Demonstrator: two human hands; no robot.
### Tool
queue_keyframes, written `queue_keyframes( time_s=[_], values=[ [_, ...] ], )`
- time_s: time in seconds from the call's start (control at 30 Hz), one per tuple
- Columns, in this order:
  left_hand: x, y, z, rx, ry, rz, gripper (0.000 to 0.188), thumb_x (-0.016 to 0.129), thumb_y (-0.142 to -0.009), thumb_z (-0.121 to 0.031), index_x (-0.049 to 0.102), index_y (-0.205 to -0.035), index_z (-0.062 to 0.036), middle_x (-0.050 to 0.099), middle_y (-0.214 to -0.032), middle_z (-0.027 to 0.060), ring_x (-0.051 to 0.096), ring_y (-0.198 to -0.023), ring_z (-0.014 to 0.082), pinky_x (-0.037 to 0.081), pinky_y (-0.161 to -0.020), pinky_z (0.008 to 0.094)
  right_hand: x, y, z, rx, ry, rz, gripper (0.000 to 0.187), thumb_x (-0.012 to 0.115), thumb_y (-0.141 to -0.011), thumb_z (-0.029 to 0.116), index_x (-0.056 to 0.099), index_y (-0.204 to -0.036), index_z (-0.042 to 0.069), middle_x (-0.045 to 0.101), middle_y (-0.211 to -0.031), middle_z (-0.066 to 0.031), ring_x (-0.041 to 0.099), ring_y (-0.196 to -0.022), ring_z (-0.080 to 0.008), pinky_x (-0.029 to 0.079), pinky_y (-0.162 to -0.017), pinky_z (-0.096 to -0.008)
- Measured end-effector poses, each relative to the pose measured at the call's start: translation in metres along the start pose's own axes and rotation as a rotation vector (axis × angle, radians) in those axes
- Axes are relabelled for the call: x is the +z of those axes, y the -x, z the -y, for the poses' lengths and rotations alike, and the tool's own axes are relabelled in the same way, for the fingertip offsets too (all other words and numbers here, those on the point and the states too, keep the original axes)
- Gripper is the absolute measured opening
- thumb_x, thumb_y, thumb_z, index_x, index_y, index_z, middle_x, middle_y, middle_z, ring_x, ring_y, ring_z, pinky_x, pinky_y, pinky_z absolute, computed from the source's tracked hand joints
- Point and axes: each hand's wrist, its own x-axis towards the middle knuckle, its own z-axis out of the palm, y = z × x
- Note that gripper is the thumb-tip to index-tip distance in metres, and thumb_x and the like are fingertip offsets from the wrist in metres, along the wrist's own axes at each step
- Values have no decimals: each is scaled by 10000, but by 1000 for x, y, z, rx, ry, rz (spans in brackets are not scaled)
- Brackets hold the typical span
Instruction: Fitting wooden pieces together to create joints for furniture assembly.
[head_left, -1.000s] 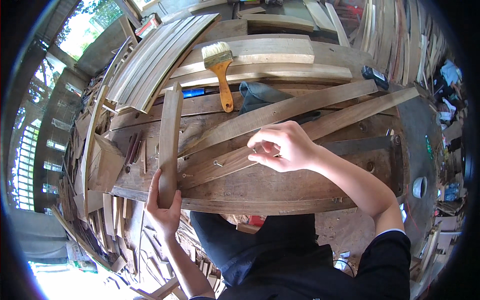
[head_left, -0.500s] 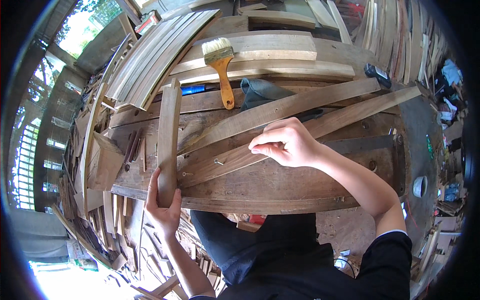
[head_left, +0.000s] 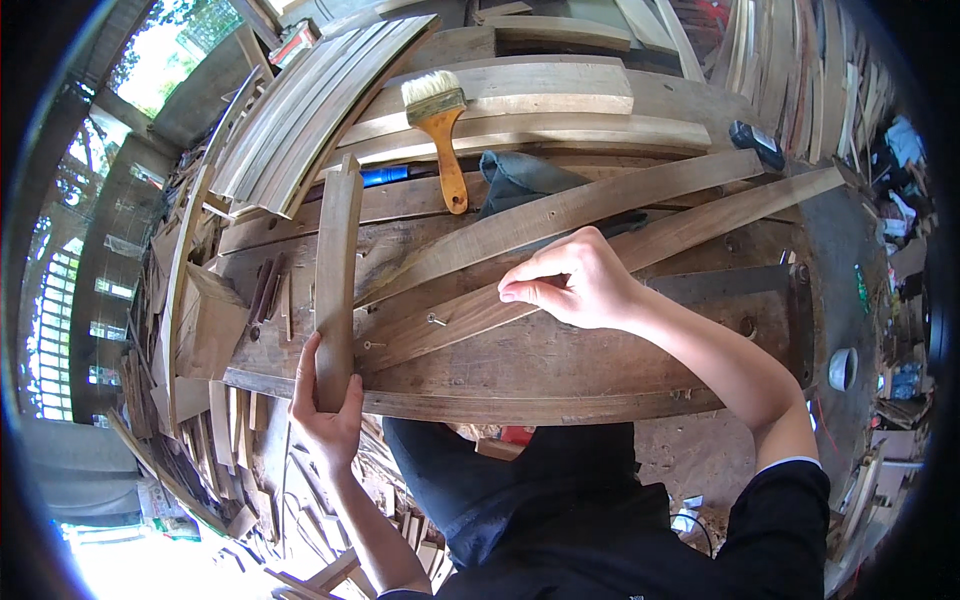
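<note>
Near the bench's front edge, my left hand (head_left: 328, 425) grips the lower end of a short wooden bar (head_left: 338, 270), thumb on one side and fingers on the other. A stepped, narrower end shows at the bar's far tip. My right hand (head_left: 590, 285) is over a long wooden strip (head_left: 735, 222), thumb and fingertips pinched together; whatever they hold, if anything, is too small to make out. Two small metal screws or nails, one (head_left: 436, 319) farther from me and one (head_left: 373, 345) nearer the bar, stand on that strip. A second strip (head_left: 560, 215) lies beyond it.
On the worn workbench (head_left: 560, 375) lie a wide paintbrush (head_left: 448, 165), a dark cloth (head_left: 525, 178), a blue-handled tool (head_left: 385, 177) and a black device (head_left: 757, 147). A flat metal blade (head_left: 720, 286) rests at right. Stacked boards (head_left: 330, 110) stand back left; wood scraps cover the floor.
My right hand has shifted very slightly, still pinched. The left hand keeps its hold on the wooden bar, and the things on the bench stay in place.
</note>
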Motion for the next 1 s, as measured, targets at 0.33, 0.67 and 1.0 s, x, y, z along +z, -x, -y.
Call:
queue_keyframes(
  time_s=[0.33, 0.67, 1.0],
  values=[
    [-1, 0, 1, 5, 8, -1, 652, 678, -772, 44, 551, -1405, -48, 639, -1296, 211, 602, -1194, 250, 446, -1037, 376, 3, 2, -1, -15, 6, -40, 93, 762, -862, 109, 786, -906, 31, 761, -813, -109, 732, -673, -140, 563, -556, -236],
    [-2, 1, 2, -51, 21, 22, 662, 676, -764, 42, 549, -1408, -48, 641, -1289, 212, 598, -1196, 250, 440, -1044, 378, -8, 0, 13, 79, 2, 127, 118, 723, -904, 157, 768, -944, 56, 721, -727, -53, 623, -543, -117, 474, -502, -255],
    [1, 1, 5, 9, 39, -18, 660, 674, -763, 51, 550, -1403, -45, 639, -1289, 209, 596, -1191, 251, 434, -1047, 377, -9, 1, 6, 34, 54, 142, 82, 701, -883, 73, 751, -911, 15, 694, -801, -91, 637, -619, -177, 521, -578, -304]
  ],
)
